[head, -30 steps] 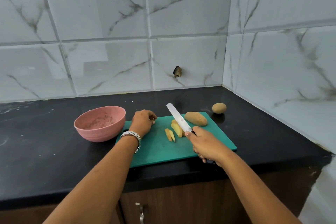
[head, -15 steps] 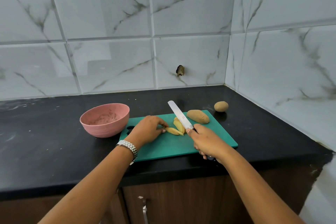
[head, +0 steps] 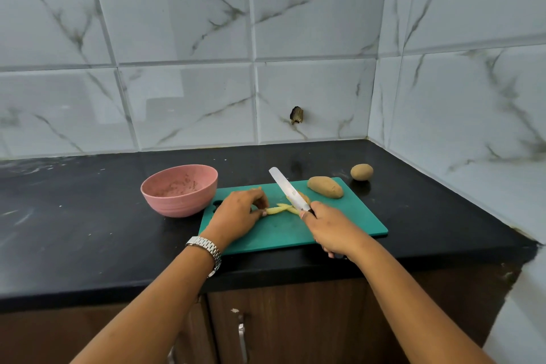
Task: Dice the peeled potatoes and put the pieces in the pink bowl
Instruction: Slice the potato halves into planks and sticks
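Head view: the right hand (head: 331, 227) clenches a long steel knife (head: 288, 189), its blade angled over pale yellow potato strips (head: 280, 209) on the green plastic cutting board (head: 339, 216). The left hand (head: 236, 216) pinches their ends, probably steadying them for crosscuts. Farther back a peeled oblong potato (head: 325, 187) waits, with the round pink bowl (head: 180, 204) at left, handy for pieces.

Countertop (head: 88, 230): black and glossy, smeared with pale marks at its left end.
Wall tiles (head: 183, 9): white with grey veins, set behind and to the right of the countertop.
Dark hole (head: 296, 115): seen in a tile just above the countertop's back edge.
Cabinet doors (head: 295, 319): brown wood, mounted beneath the countertop.
Handle (head: 242, 340): metal, fixed upright below the countertop's front edge.
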